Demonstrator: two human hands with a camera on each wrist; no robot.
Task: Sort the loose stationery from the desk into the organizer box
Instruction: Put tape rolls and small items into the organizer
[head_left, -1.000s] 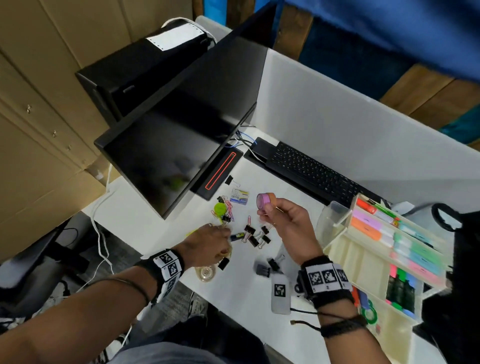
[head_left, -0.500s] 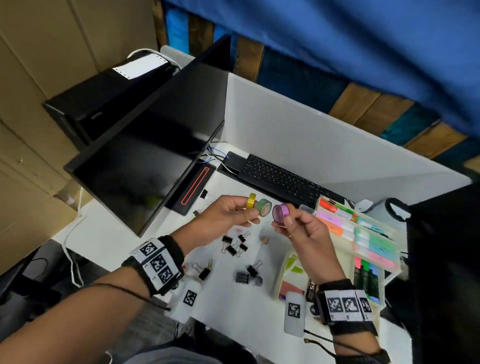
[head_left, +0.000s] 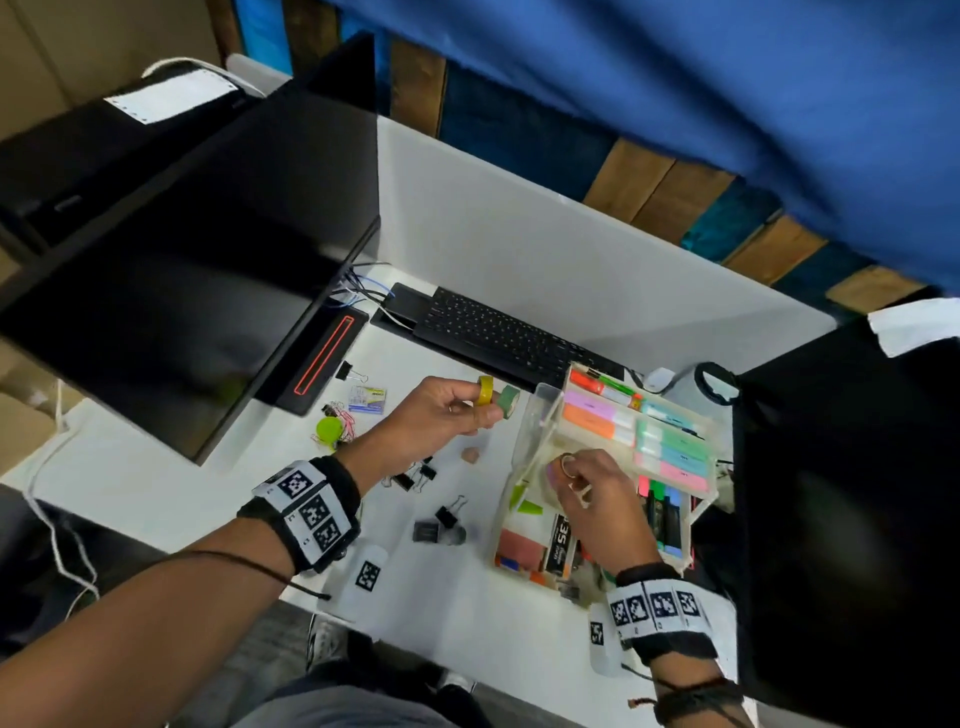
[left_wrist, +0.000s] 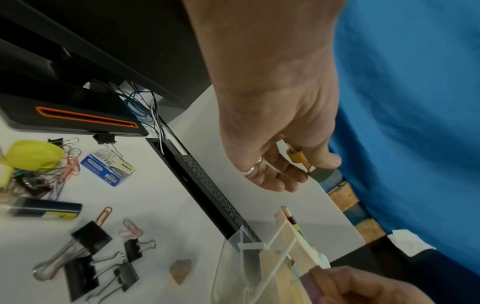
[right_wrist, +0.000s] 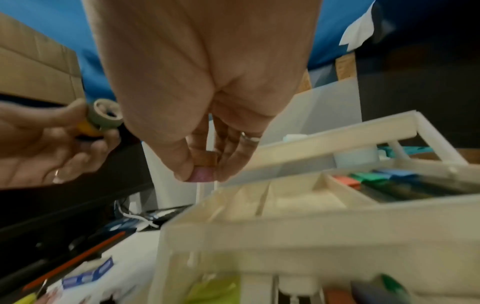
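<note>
My left hand (head_left: 457, 410) holds a yellow tape roll (head_left: 485, 391) and a green tape roll (head_left: 508, 401) above the desk, left of the organizer box (head_left: 696, 514). The same two rolls show in the left wrist view, yellow (left_wrist: 296, 156) and green (left_wrist: 323, 174). My right hand (head_left: 576, 483) pinches a small purple tape roll (right_wrist: 201, 174) low over a cream compartment (right_wrist: 291, 200) of the box. Highlighters (head_left: 662, 506) and sticky notes (head_left: 519, 545) lie in other compartments. Loose binder clips (head_left: 415, 475) and paper clips (head_left: 343, 415) lie on the white desk (head_left: 457, 613).
A black monitor (head_left: 208, 270) stands at the left with its base (head_left: 322, 358) behind the clips. A keyboard (head_left: 498, 338) lies along the white partition (head_left: 571, 249). A staples box (head_left: 368, 399), a yellow-green round thing (head_left: 329, 430) and a small brown eraser (head_left: 470, 454) sit on the desk.
My right hand carried the purple roll from mid-air down and right into the organizer box. My left hand rose off the desk with the yellow and green rolls and holds them up.
</note>
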